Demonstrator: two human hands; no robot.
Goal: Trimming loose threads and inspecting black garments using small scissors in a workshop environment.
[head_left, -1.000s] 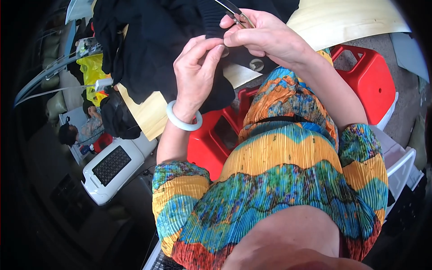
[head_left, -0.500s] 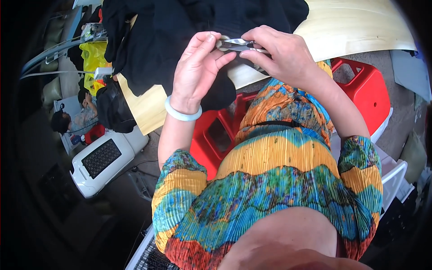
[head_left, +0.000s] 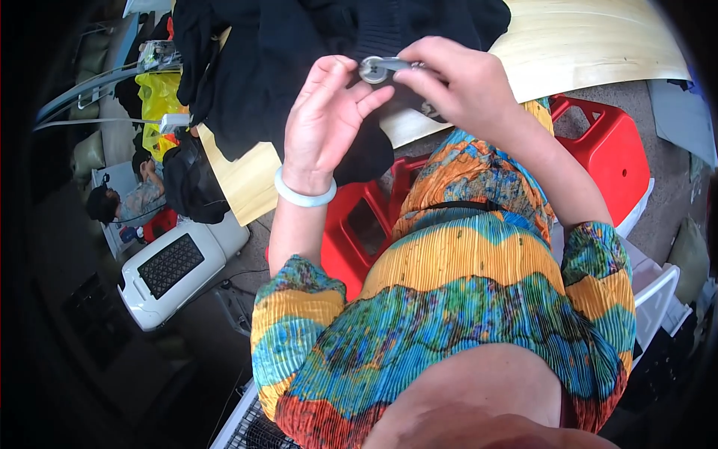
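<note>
My right hand [head_left: 460, 81] holds small metal thread snips [head_left: 395, 64], their blades together and their tips over a round grey button [head_left: 372, 70]. Dark marks show at the button's middle. My left hand [head_left: 323, 112] pinches thumb and forefinger beside the button's left edge, the other fingers loosely curled. What lies in that pinch is too small to make out. A pale bangle [head_left: 303, 196] circles my left wrist. Under both hands spreads a black knitted garment [head_left: 262, 97] with a ribbed part.
The garment lies on a pale wooden table [head_left: 598, 45]. Red plastic stools [head_left: 609, 161] stand near my lap. To the left are a yellow plastic bag [head_left: 158, 97], a white machine housing [head_left: 176, 262] and another person [head_left: 127, 198] in the background.
The snips' blades were apart and have come together. The button has turned to show its round face more fully. My left hand has barely moved.
</note>
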